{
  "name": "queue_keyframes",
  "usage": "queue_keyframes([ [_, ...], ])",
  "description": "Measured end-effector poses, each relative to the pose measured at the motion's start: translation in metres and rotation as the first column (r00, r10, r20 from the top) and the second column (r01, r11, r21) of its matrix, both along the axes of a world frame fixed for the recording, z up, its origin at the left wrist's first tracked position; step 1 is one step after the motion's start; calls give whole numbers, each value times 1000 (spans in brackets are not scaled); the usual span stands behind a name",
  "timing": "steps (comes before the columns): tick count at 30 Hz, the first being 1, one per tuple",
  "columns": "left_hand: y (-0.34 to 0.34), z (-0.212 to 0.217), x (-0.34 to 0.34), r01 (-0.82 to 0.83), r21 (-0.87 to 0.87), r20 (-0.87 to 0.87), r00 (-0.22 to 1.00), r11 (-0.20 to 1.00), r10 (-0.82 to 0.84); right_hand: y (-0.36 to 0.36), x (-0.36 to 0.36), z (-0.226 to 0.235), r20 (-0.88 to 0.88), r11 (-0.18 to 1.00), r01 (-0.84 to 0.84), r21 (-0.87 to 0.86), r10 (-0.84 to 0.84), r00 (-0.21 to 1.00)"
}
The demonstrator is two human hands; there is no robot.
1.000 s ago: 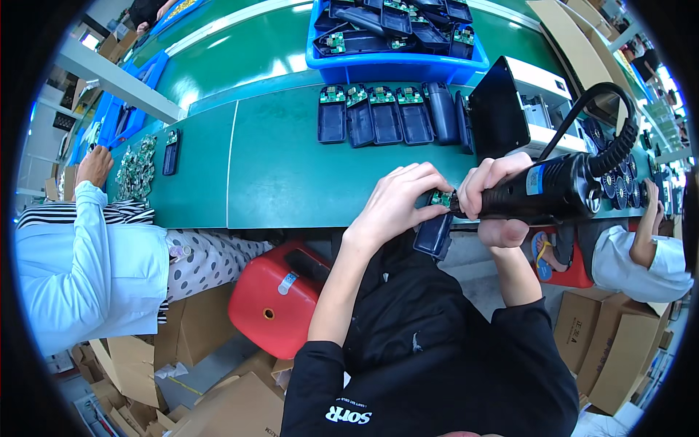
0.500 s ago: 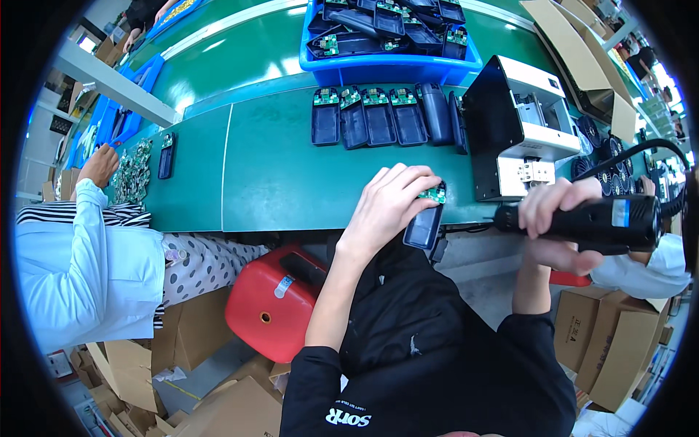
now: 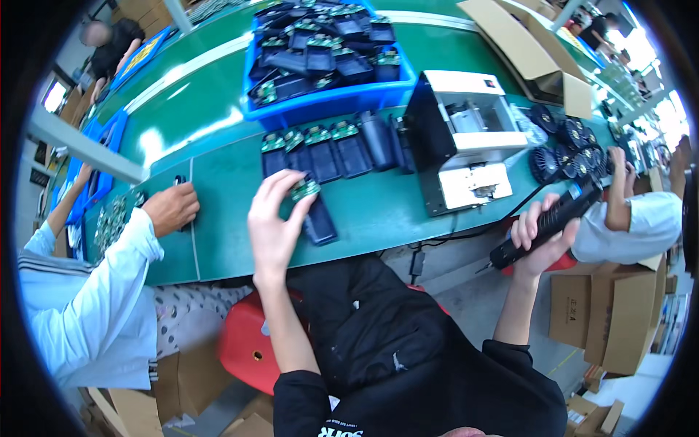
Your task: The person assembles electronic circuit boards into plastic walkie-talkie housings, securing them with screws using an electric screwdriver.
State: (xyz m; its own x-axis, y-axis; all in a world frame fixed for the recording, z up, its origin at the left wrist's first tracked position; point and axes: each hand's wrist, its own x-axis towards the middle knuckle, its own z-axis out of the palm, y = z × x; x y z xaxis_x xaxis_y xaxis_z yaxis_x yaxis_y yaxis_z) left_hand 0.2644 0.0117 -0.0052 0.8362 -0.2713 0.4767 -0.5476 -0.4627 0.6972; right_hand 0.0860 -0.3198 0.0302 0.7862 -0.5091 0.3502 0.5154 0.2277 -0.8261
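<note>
In my left hand (image 3: 275, 222) is the board end of a dark blue plastic housing (image 3: 320, 223), pinched between thumb and fingers. A small green circuit board (image 3: 304, 187) sits in that end, partly covered by my fingers. The housing is over the green table near its front edge; I cannot tell whether it touches the surface. My right hand (image 3: 537, 240) is wrapped round a black electric screwdriver (image 3: 557, 218), its bit pointing down to the left, past the table edge. Just beyond my left hand stands a row of similar housings (image 3: 322, 159), several with boards.
Behind the row, a blue bin (image 3: 328, 109) is heaped with housings. A black-and-white screw feeder (image 3: 466, 138) stands right of it, with black fan-like parts (image 3: 564, 146) beyond. At left, a co-worker's hand (image 3: 172, 209) works beside loose circuit boards (image 3: 109, 226). An open carton (image 3: 524, 54) lies far right.
My left hand has moved left and farther over the table with the housing. My right hand has drawn the screwdriver back from the feeder and tilted it. The co-worker's hand has reached rightward.
</note>
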Motion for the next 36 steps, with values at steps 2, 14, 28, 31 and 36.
queue_keyframes([
  [2, -1, -3, 0, 25, -68, -100, 994, 997, -31, -29, 8, 3, -108, 994, 96, 46, -91, 990],
  [14, -38, 9, 61, 36, 104, 145, 988, 994, -51, -59, 29, -10, -172, 998, 55, -16, -57, 983],
  [28, -9, 27, 64, -41, 157, 236, 972, 987, 3, -75, 17, -13, -6, 993, -113, -32, 113, 994],
  [31, 75, 34, 66, -178, 300, 158, 978, 937, 135, -76, 15, -22, 34, 989, -140, -45, 141, 989],
  [36, 173, 8, 85, -138, 355, 144, 985, 925, 92, -67, 20, -20, 87, 978, -194, -76, 200, 976],
])
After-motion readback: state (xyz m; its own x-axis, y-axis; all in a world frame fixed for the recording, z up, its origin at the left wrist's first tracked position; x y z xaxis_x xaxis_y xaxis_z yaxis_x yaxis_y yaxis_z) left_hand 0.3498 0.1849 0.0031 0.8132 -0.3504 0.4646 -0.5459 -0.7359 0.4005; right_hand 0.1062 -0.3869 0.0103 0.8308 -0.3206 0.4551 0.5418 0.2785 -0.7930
